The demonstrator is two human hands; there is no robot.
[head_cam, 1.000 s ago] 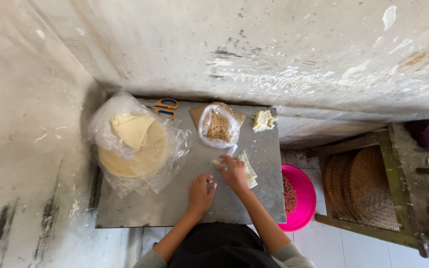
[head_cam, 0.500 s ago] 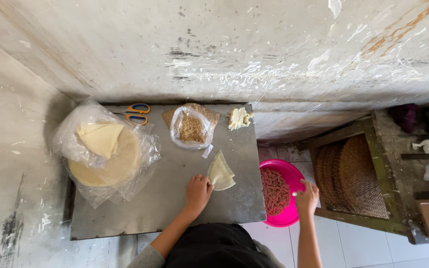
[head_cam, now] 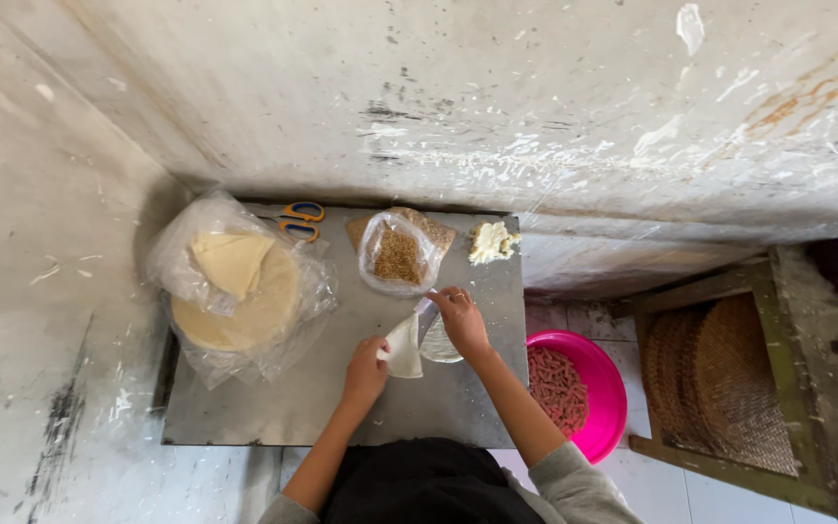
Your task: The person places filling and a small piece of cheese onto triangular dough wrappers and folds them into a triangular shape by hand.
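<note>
A scuffed, paint-streaked wall (head_cam: 497, 87) fills the upper half of the view, and below it a grey metal table (head_cam: 273, 403) sits pushed into the corner. To the right, a wooden frame with a woven seat (head_cam: 729, 383) stands on the tiled floor, and a bright pink bowl (head_cam: 608, 388) of reddish-brown pieces rests just beside the table's right edge. On the table's left part lies a clear plastic bag (head_cam: 235, 286) holding a stack of pale round wrappers, with orange-and-blue scissors (head_cam: 298, 218) near the back edge. Toward the middle back is a small open bag of brown filling (head_cam: 398, 254), and a lump of pale dough (head_cam: 492, 241) lies at the back right corner. Near the front, the left hand (head_cam: 366, 369) pinches the lower-left side of a folded wrapper (head_cam: 404, 347) (cream-coloured, roughly triangular), fingers closed on it. The right hand (head_cam: 458, 318) grips the wrapper's upper edge, fingertips pressed together on the sheet, just below the filling bag.
</note>
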